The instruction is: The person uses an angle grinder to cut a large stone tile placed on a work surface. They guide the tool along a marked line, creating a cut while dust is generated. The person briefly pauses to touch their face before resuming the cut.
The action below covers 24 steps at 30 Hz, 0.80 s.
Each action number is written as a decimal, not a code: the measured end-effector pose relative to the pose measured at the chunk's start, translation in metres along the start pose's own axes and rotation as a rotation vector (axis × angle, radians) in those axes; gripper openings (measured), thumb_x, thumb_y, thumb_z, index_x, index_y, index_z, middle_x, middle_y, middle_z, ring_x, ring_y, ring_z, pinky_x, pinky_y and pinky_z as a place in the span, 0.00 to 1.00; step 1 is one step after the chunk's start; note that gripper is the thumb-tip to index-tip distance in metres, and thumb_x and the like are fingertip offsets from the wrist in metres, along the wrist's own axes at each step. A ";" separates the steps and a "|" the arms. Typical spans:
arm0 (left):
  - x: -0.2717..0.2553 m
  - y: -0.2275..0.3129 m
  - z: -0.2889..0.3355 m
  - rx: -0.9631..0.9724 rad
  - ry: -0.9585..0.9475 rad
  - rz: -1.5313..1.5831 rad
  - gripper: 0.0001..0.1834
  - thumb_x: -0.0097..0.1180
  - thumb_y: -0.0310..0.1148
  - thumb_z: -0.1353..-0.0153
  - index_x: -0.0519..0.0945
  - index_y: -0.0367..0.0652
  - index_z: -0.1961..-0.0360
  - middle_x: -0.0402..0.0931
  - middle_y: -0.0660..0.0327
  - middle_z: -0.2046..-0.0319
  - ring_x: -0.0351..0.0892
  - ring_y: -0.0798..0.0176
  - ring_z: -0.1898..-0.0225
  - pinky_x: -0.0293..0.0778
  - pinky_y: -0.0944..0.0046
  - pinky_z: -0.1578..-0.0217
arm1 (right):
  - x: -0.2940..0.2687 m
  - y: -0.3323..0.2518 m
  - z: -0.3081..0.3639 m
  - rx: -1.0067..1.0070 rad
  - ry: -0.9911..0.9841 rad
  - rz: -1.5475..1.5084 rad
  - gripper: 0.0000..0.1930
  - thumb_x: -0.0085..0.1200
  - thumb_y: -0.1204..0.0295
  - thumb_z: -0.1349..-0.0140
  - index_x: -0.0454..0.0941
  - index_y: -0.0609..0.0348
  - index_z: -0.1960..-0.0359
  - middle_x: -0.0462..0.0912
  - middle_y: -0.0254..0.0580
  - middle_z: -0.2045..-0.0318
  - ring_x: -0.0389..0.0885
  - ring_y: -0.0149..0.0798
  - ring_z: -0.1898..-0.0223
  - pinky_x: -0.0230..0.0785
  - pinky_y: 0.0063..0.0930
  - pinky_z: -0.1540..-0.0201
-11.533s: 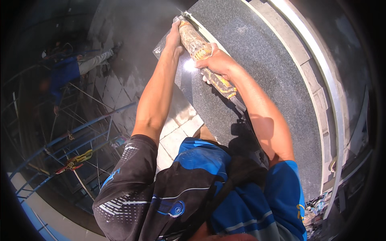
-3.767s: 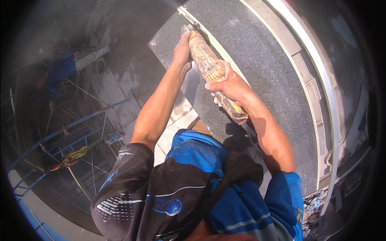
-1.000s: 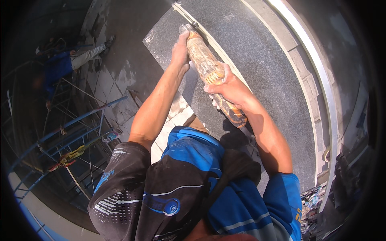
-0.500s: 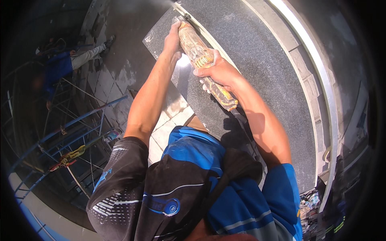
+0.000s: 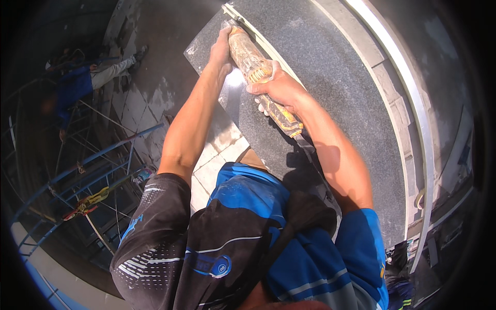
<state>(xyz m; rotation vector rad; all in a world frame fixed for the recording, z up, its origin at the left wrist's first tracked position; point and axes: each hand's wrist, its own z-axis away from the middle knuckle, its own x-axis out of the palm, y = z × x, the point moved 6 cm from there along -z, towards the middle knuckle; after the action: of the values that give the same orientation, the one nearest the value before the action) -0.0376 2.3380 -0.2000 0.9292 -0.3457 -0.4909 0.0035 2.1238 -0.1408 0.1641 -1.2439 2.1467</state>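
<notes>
A dusty yellow angle grinder (image 5: 249, 54) lies slantwise over a speckled dark grey stone slab (image 5: 330, 113), its front end pointing away from me. My left hand (image 5: 220, 51) is closed around the grinder's front end. My right hand (image 5: 279, 88) wraps around the body farther back, by the vents, with whitened fingertips showing beneath. The cable (image 5: 308, 150) runs from the rear end back toward my body. Beside the grinder, a pale narrow strip (image 5: 268, 47) runs along the slab. The disc is hidden at the far end, where dust hangs in the air.
A long shiny metal bar (image 5: 413, 88) curves past the slab's right side, with a tape roll (image 5: 420, 199) near it. Blue scaffolding (image 5: 98, 155) stands at the left, and a person in a blue top (image 5: 75, 88) is beyond it. Pale tiles (image 5: 219, 150) lie left of the slab.
The grinder's rear end has shifted slightly left and toward the far side, and my right hand with it. At the lower right, dark clothing with bright stripes has come closer to my sleeve.
</notes>
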 end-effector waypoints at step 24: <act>0.026 -0.027 0.064 0.011 -0.034 0.011 0.29 0.51 0.52 0.32 0.79 0.33 0.50 0.84 0.50 0.60 0.87 0.56 0.63 0.83 0.57 0.58 | -0.011 0.029 0.057 -0.015 0.017 -0.019 0.46 0.69 0.78 0.45 0.51 0.65 0.28 0.81 0.53 0.53 0.85 0.40 0.62 0.79 0.33 0.75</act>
<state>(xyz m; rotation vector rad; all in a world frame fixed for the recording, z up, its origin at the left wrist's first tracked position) -0.0534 2.2675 -0.1849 0.9304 -0.3843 -0.4953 -0.0167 2.0621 -0.1353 0.1506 -1.2439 2.1177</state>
